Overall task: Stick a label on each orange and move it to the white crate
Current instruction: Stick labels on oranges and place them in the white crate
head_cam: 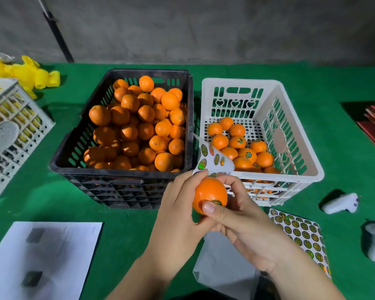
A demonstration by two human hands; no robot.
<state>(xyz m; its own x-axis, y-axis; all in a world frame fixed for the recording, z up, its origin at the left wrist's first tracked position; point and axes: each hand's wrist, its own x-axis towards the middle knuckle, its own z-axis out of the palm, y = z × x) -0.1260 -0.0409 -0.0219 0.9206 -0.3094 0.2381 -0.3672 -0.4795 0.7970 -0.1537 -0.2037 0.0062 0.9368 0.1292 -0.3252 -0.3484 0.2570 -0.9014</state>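
left hand point(178, 204) fingers curl round orange point(209, 192), pinching label strip point(212, 159) on top | right hand point(238, 215) cups orange, thumb pressing label point(217, 202) | orange just before white crate point(299, 165), beside black crate point(78, 161) | green tabletop point(41, 202)
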